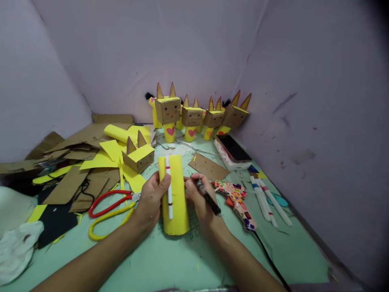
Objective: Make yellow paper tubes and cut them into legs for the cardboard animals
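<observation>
My left hand (152, 198) is closed round the left side of a yellow paper tube (179, 194). Its thumb presses a white marker (170, 202) with coloured bands lengthwise against the tube. My right hand (202, 196), also closed, grips a black marker pen (209, 198) at the tube's right edge; the pen's front end is hidden by the fingers. Just beyond the left hand sits a cardboard box head (142, 164) with pointed ears and a yellow top. Scissors (112, 211) with one red and one yellow handle lie beside my left wrist.
Several cardboard-headed figures (168, 111) stand along the back wall. Cardboard scraps (69, 150) pile up on the left. To the right lie a flower-patterned glue gun (237, 198) with a black cord, white markers (264, 198), and a phone (234, 148) on a white pack.
</observation>
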A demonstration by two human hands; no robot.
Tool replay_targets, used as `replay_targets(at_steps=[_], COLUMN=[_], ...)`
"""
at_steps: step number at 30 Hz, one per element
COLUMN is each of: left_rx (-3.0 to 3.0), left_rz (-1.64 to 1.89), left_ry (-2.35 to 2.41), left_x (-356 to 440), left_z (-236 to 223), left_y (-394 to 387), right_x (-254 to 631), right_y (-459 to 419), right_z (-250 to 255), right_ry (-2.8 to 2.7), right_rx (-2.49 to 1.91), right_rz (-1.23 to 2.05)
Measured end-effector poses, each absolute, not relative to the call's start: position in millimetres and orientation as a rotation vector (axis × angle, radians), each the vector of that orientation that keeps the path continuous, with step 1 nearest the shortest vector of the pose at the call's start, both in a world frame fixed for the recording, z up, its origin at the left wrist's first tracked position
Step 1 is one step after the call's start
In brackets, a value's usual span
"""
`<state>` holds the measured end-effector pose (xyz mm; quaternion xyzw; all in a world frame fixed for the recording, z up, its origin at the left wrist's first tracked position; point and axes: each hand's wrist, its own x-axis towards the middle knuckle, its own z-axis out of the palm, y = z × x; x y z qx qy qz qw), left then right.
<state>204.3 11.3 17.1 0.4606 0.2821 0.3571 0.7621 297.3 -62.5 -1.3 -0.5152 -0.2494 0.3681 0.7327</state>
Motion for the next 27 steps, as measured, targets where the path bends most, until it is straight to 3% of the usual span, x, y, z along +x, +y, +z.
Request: replay_targets(at_steps=[6, 13, 22, 27], left_rx=[1.163, 1.470, 2.204, 2.441], left_rz=[0.753, 0.944, 0.975, 0.790], left_ry=[0.687, 0.821, 0.831, 0.851], left_x=[203.3, 200.4, 191.9, 184.3], left_z=[18.6, 12.5, 23.2, 34.0], left_y=[10.1, 14.4, -1.3, -11.2], right_x=[289.9, 292.7, 291.9, 298.0], right_y=[-62.1, -61.2, -54.1, -50.2], right_z=[-11.9, -10.0, -12.6, -24.7], right_ry=[-0.517, -0.424, -0.284, -0.412], right_rx=[-0.983, -0.846, -0.905, -1.031], right_rz=[1.076, 1.149, 0.952, 0.720])
